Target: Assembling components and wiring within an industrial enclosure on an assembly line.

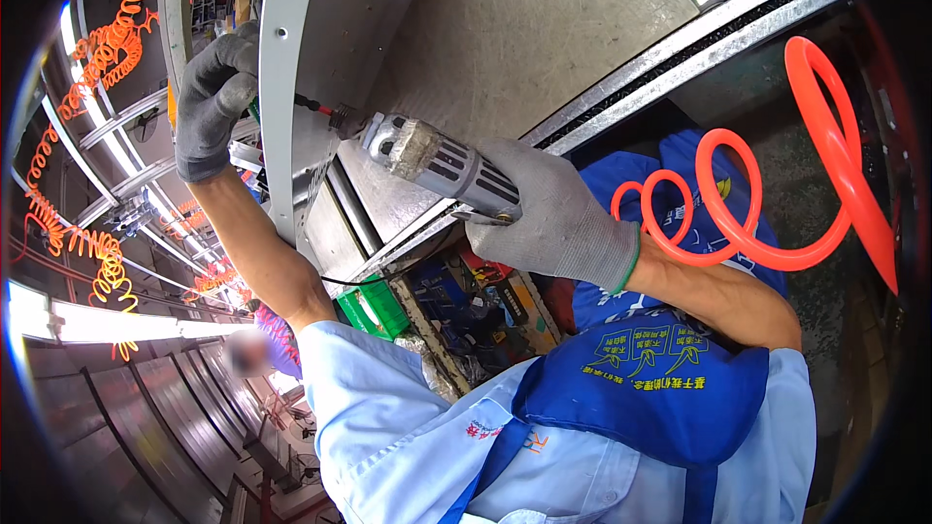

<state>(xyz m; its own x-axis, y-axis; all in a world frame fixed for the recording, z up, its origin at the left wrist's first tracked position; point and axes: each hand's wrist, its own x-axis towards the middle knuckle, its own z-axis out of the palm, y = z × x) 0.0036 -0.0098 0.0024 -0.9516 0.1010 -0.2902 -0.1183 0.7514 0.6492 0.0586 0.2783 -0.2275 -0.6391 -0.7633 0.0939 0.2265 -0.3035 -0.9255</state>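
Grey knit gloves cover both of our hands in the head view. Our right hand [558,223] is wrapped tight around the silver, ribbed pneumatic screwdriver [442,163], fingers curled under its barrel. The tool lies nearly level, its dark bit with a red collar [316,107] pressed against the inner face of the pale grey sheet-metal panel edge [277,87]. Our left hand [212,102] is closed over the outer side of that same panel edge, fingers hooked around it, directly opposite the bit.

The orange coiled air hose [767,204] loops to the right of the right wrist, above the blue apron [660,398] worn over the light blue shirt [388,427]. A galvanised metal rail [680,49] runs diagonally behind the tool. A green box [374,309] sits below the panel, between our forearms. Further orange coiled hoses [107,49] hang at the far left.
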